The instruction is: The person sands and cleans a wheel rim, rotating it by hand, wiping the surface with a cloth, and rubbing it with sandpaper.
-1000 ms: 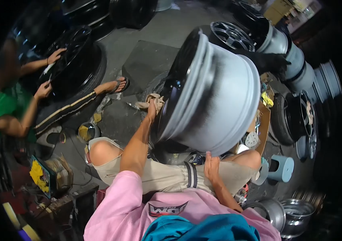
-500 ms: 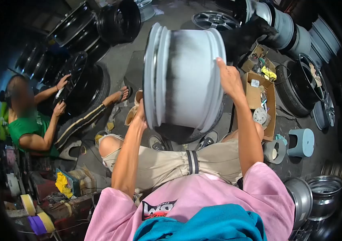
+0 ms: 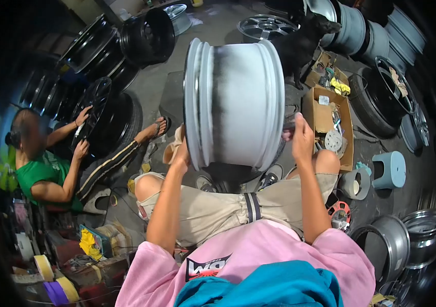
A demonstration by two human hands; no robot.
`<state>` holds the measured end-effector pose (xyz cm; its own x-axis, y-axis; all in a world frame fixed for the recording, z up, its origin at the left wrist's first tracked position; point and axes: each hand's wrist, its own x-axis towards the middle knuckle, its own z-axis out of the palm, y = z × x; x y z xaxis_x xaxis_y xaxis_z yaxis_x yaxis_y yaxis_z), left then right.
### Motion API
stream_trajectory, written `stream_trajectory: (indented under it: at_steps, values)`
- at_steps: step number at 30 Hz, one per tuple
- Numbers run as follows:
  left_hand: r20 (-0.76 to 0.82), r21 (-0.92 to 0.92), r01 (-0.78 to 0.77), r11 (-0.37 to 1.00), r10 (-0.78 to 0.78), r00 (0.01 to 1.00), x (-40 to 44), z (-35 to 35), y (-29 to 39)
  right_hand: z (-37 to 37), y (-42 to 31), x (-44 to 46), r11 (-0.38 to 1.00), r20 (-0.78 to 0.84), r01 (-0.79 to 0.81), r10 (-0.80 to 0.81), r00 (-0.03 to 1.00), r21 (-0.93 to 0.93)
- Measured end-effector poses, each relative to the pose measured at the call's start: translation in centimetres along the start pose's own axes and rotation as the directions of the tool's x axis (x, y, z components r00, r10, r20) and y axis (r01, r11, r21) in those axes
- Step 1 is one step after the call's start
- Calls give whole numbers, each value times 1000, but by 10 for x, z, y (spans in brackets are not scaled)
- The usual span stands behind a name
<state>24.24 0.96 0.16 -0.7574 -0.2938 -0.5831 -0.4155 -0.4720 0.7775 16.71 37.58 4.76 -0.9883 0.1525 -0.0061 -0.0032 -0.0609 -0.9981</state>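
A wheel rim [image 3: 246,102], grey-white with a dark smudged band, is held upright on its edge before me, above my shoes. My left hand [image 3: 181,153] grips its lower left edge, with the fingers mostly hidden behind the flange. A beige item [image 3: 173,147] shows beside that hand; I cannot make out its kind. My right hand [image 3: 301,137] is at the lower right edge, its thumb raised and apart from the rim. The fingers point towards the edge, shadowed and blurred, so contact is unclear. Behind the wheel rim's lower part is a dark round shape.
A person in a green shirt [image 3: 49,174] sits at left, both hands on a black wheel [image 3: 92,107]. A black dog [image 3: 302,46] is behind the wheel rim. At right are a cardboard box [image 3: 348,117], a blue stool [image 3: 389,170] and several other wheels.
My right hand has come down from the upper right edge of the wheel rim, and its thumb has left the surface. The wheel rim sits slightly lower in view. The dog has turned its head.
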Motion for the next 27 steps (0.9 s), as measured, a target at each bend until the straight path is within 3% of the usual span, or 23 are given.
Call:
stream_trajectory:
  at_steps: [1, 2, 4, 7, 9, 10, 12, 16, 17, 18, 20, 22, 24, 27]
  values:
    - [106, 281, -162, 946, 137, 985, 4, -21, -3, -8, 7, -1, 999, -35, 35, -36, 999, -21]
    - [240, 519, -326, 790, 231, 943, 12, -47, -6, -16, 14, 0, 997, -68, 68, -71, 995, -43]
    - [235, 933, -244, 263, 63, 970, 23, -71, 32, -31, 18, 5, 996, -89, 93, -92, 992, -1]
    - [300, 775, -524, 353, 524, 797, -24, -65, 82, -32, -11, 8, 990, -115, 138, -136, 984, 9]
    - [294, 518, -662, 542, 614, 733, -53, -46, 122, -23, -35, 11, 959, -142, 284, -281, 949, -1]
    - [242, 556, -647, 522, 643, 727, -65, -45, 136, -14, -47, 10, 957, -114, 290, -288, 951, 2]
    - [199, 425, -644, 636, 629, 752, -79, -45, 151, 9, -70, 2, 919, -95, 395, -392, 915, 9]
    - [90, 613, -551, 566, 642, 761, -78, -73, 145, 48, -83, -18, 884, 50, 464, -462, 885, -59]
    - [23, 635, -601, 485, 766, 642, -73, -75, 131, 54, -83, -22, 896, 84, 441, -437, 896, -43]
    - [6, 631, -591, 502, 759, 651, -83, -74, 133, 60, -82, -26, 898, 101, 436, -430, 897, -52]
    - [204, 685, -595, 419, 675, 710, -112, -71, 147, 70, -82, -31, 884, 89, 453, -445, 891, -111]
    - [219, 680, -595, 428, 656, 722, -99, -87, 139, 75, -86, -33, 888, 118, 442, -429, 896, -129]
    - [150, 917, -228, 328, 248, 957, -92, -97, 129, 84, -89, -33, 890, 137, 434, -417, 899, -138]
    - [507, 839, -525, 146, 141, 850, -112, -82, 115, 93, -89, -37, 877, 157, 458, -436, 886, -144]
